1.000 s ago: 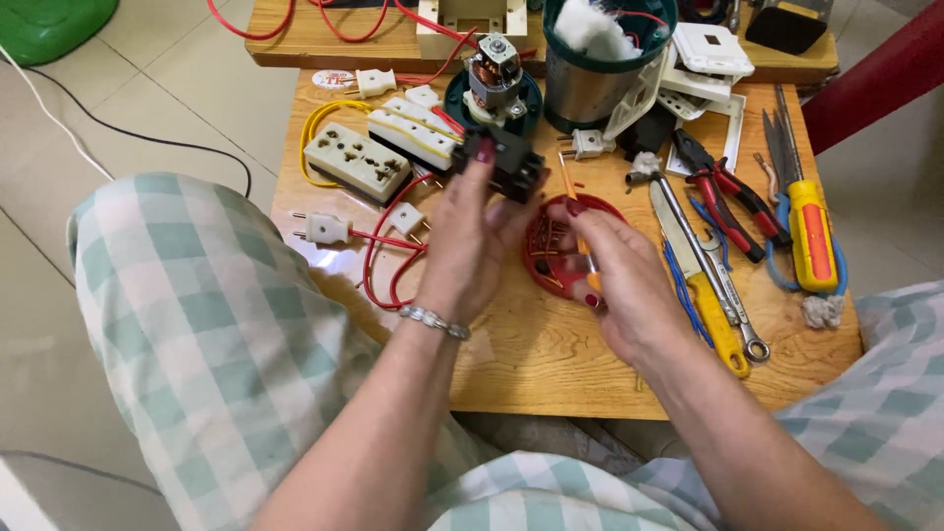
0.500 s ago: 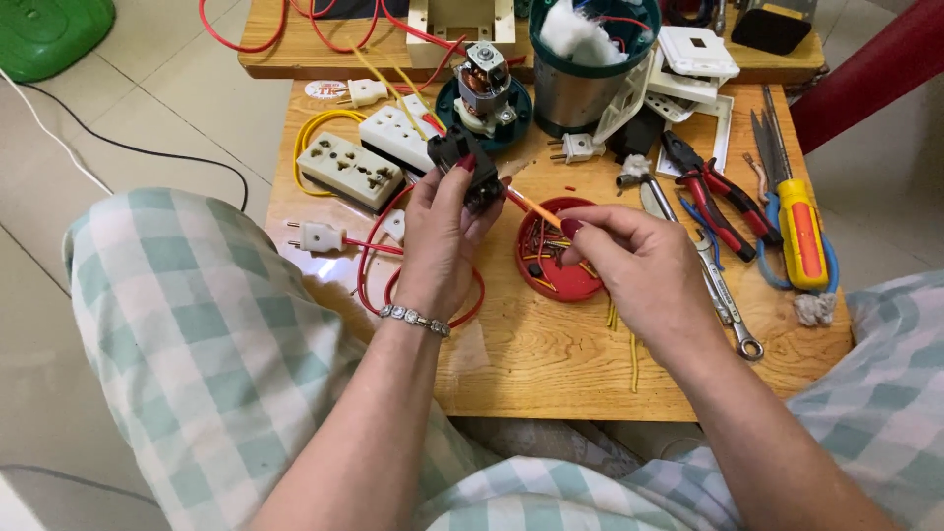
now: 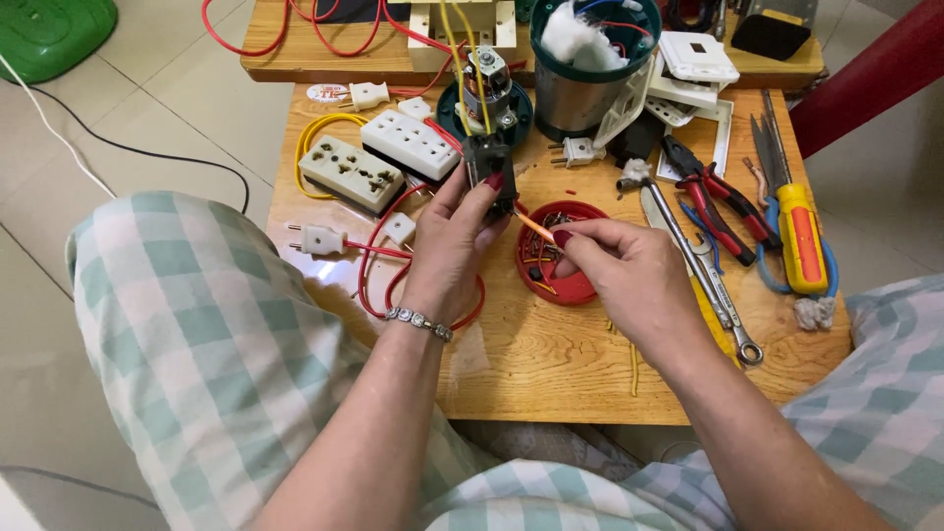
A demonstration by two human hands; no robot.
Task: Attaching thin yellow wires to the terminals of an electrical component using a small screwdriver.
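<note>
Left hand point(image 3: 454, 246) fingers clamped round black switch block point(image 3: 489, 169), right hand point(image 3: 629, 275) pinching orange wire point(image 3: 536, 227) above red lid point(image 3: 551, 258).

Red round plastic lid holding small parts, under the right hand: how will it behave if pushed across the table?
The red round plastic lid looks shallow and flat-bottomed, so it would probably slide on the wooden table rather than tip. It seems light; a quick shove could scatter the small loose parts inside. The right hand hovers over it, so a nudge from there looks likely.

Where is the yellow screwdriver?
In the head view the yellow screwdriver lies on the right side of the wooden table, just right of the red pliers.
</note>
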